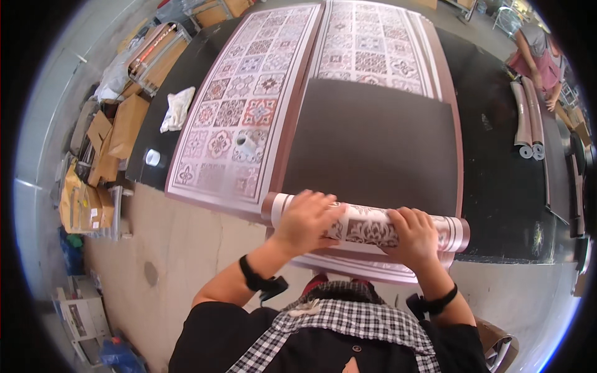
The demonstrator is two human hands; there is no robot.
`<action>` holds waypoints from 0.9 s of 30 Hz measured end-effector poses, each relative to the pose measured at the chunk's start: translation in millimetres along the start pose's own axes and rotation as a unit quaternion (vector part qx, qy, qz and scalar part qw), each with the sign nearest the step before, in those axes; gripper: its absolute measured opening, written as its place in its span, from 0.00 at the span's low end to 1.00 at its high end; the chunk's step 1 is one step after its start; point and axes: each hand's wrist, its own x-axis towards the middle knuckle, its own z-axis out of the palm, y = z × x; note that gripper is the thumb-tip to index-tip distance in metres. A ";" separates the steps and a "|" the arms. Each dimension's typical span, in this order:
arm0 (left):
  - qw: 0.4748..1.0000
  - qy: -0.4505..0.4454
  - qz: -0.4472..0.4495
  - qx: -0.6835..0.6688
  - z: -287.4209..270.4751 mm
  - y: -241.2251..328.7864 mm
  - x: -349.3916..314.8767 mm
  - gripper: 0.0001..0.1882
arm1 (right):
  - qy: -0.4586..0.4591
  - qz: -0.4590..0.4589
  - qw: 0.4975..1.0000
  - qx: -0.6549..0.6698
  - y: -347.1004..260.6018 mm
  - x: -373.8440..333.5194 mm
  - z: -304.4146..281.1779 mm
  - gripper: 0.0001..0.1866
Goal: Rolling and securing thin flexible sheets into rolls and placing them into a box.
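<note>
Here you are at the near edge of the table (497, 186), both hands on a patterned roll (367, 233) that lies crosswise in front of you. Your left hand (309, 221) sits toward its left end, fingers partly closed and curved over the top; your right hand (413, 236) grips nearer the right end, fingers bent over the far side, the thumb on the near side. That spread looks chosen to keep the roll level and its turns even, with both ends jutting past your hands. Beyond it a dark sheet (373, 146) stretches flat, lying over patterned mats (373, 46), which probably give it a smooth bed. Left of that, another patterned mat (230, 105) lies face up with a white tube (245, 146) on it, perhaps parked within reach. Now the edges: patterned layers hang over the near side below your roll, your body is close behind, so there's little room toward you. The far way is flatter, along the dark sheet. To the right, a black stretch of table separates you from two rolled mats (528, 118), with a co-worker (541, 62) just beyond them; to the left, a white cloth (178, 109) and a white ring (152, 157) lie by the table's side.
</note>
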 end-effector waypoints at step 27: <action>0.991 0.116 0.061 -0.009 21.9 -12.1 45.5 0.33 | 0.179 0.407 0.868 0.222 172.0 -6.1 4.3 0.19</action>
